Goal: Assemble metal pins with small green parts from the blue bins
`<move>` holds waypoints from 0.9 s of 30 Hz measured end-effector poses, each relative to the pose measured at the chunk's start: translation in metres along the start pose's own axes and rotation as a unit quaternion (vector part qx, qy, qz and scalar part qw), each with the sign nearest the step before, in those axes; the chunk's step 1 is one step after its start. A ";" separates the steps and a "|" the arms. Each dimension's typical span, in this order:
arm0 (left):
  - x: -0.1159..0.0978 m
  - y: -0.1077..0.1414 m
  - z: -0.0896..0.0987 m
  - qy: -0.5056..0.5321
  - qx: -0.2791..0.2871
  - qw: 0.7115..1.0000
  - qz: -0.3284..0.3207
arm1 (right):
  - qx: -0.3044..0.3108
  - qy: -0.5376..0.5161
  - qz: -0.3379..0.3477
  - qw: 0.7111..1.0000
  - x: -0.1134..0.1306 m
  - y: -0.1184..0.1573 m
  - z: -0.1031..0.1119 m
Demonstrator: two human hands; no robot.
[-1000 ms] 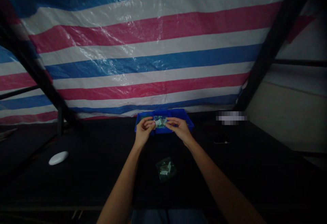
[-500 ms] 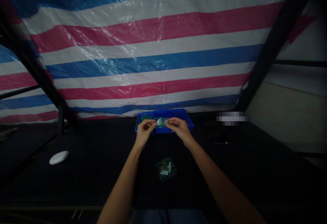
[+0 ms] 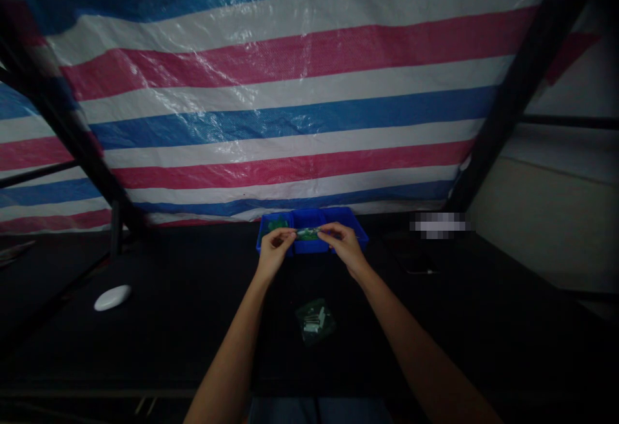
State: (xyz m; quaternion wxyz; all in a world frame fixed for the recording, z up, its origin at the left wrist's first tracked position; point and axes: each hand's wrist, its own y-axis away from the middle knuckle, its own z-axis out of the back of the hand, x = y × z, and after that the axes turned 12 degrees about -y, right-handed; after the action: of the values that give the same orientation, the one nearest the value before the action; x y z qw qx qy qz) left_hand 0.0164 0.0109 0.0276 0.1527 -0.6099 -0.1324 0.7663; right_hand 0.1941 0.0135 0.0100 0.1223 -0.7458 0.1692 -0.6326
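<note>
A small clear plastic bag (image 3: 308, 234) with a greenish tint is stretched between my two hands, over the front of a blue divided tray (image 3: 309, 219). My left hand (image 3: 275, 249) pinches its left edge between thumb and fingertips. At the opposite edge my right hand (image 3: 344, 243) pinches it the same way. The bag's contents are too dim to name. Below, between my forearms, a second plastic bag (image 3: 315, 322) lies flat on the black table (image 3: 203, 334), with several thin metal pins or screws and whitish pieces inside.
Greenish bags (image 3: 277, 223) sit in the tray's left compartment. A white rounded object like a computer mouse (image 3: 113, 298) rests at left. A dark flat device (image 3: 420, 263) lies at right, near a blurred-out patch. Behind hangs a striped tarp (image 3: 290, 115) between black posts.
The bag between my hands has tipped and looks flatter and narrower, its light contents less visible. Both hands stay nearly in place, and the bag on the table has not moved.
</note>
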 end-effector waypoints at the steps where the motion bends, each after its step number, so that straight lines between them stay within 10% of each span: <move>1: -0.001 0.000 0.000 -0.004 0.003 1.000 0.000 | 0.000 0.000 -0.008 1.000 0.001 0.000 0.001; 27: -0.001 0.000 0.001 0.031 -0.008 0.999 -0.008 | 0.030 -0.036 -0.027 0.999 0.006 0.002 -0.001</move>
State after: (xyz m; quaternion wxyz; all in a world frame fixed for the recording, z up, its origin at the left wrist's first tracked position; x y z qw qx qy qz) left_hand 0.0159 0.0107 0.0283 0.1579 -0.6334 -0.1386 0.7448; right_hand 0.1941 0.0094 0.0145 0.1333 -0.7683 0.1255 -0.6133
